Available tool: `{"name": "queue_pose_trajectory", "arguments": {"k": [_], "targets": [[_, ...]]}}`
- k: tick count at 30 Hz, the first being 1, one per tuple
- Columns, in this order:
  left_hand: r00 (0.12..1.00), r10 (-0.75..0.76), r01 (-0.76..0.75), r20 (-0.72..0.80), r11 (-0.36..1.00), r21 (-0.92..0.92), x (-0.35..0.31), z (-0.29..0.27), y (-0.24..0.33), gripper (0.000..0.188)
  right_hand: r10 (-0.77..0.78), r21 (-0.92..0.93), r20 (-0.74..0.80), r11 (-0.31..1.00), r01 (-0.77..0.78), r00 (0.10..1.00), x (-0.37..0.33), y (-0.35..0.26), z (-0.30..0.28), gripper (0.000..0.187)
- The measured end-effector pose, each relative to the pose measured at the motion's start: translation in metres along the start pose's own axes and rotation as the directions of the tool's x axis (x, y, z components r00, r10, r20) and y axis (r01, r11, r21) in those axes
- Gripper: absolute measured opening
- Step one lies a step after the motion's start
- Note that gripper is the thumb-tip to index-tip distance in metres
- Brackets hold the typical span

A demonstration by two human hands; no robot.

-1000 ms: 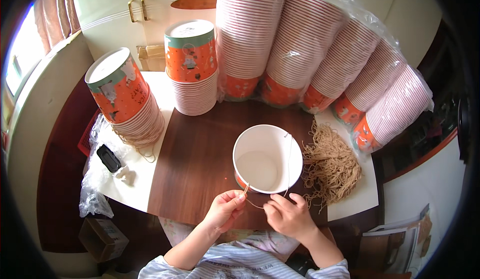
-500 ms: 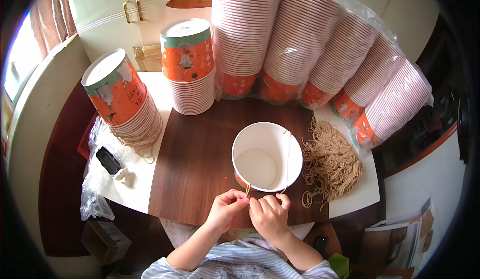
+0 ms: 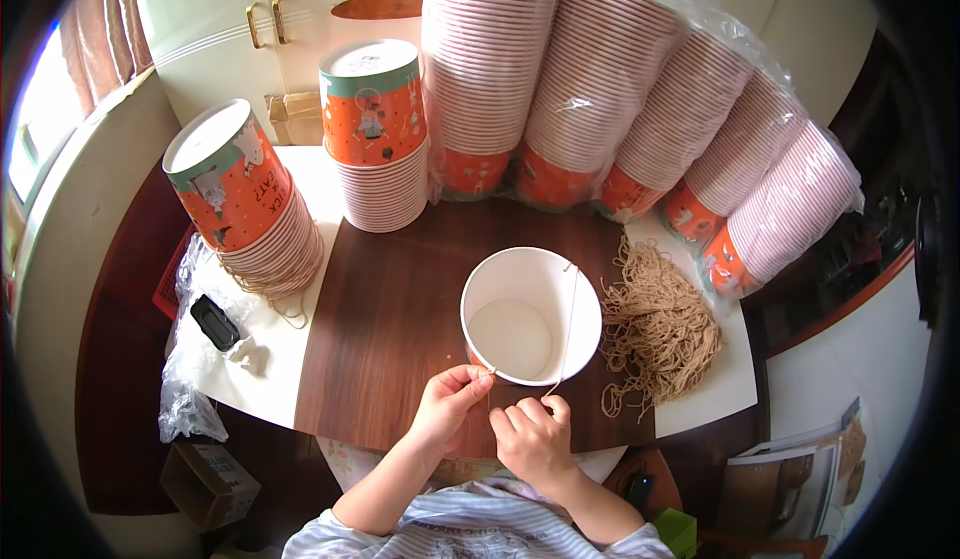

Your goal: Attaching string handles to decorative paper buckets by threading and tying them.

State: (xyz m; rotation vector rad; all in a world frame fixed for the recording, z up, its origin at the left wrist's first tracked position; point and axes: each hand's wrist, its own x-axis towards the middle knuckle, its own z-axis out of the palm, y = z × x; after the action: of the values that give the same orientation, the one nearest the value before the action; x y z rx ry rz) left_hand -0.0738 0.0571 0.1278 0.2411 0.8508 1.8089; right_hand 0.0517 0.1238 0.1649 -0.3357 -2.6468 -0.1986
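Observation:
A white-lined paper bucket (image 3: pixel 492 284) stands upright on the brown board, its orange outside showing at the lower left. A thin tan string (image 3: pixel 568 331) passes through the far rim and runs across the opening toward me. At the near rim, my left hand (image 3: pixel 447 403) pinches a short bit of string between thumb and forefinger. My right hand (image 3: pixel 532 441) is curled just right of it, the string running into its fingers below the rim. What lies inside that fist is hidden.
A heap of tan strings (image 3: pixel 665 334) lies right of the bucket. Upside-down bucket stacks stand at left (image 3: pixel 235 184) and centre-left (image 3: pixel 372 124). Several plastic-wrapped stacks (image 3: pixel 590 89) line the back. A black container (image 3: pixel 215 321) sits on the left beside crumpled plastic (image 3: pixel 188 399).
My hands have drawn apart. The left has moved slightly up to the bucket's near rim; the right has shifted a little down and away from it, still with the string.

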Motion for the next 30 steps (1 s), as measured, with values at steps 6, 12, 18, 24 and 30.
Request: {"name": "queue_pose_trajectory", "arguments": {"k": [6, 12, 18, 24, 30], "targets": [[0.998, -0.055, 0.056, -0.014, 0.996, 0.064, 0.007, 0.01, 0.019, 0.009, -0.057, -0.03, 0.091, 0.998, 0.06, 0.994, -0.002, -0.001, -0.004, 0.008], [0.999, 0.046, -0.042, -0.012, 0.974, 0.223, 0.013, 0.006, 0.023, 0.009, -0.092, -0.015, 0.077, 0.996, 0.093, 0.993, -0.001, 0.003, -0.003, 0.007], [0.985, 0.129, -0.064, -0.116, 0.891, 0.449, 0.027, 0.004, 0.052, 0.016, -0.083, -0.011, -0.003, 0.996, 0.083, 0.997, -0.004, 0.01, -0.033, 0.009], [0.998, 0.059, -0.02, -0.004, 0.389, 0.921, 0.069, 0.022, 0.076, 0.035, -0.245, -0.003, 0.027, 0.97, 0.245, 0.969, 0.009, 0.017, -0.056, 0.012], [0.959, 0.248, -0.227, 0.135, 0.396, 0.89, 0.035, 0.028, 0.104, 0.02, -0.336, 0.114, 0.007, 0.936, 0.333, 0.942, 0.013, 0.005, -0.062, 0.01]]}}
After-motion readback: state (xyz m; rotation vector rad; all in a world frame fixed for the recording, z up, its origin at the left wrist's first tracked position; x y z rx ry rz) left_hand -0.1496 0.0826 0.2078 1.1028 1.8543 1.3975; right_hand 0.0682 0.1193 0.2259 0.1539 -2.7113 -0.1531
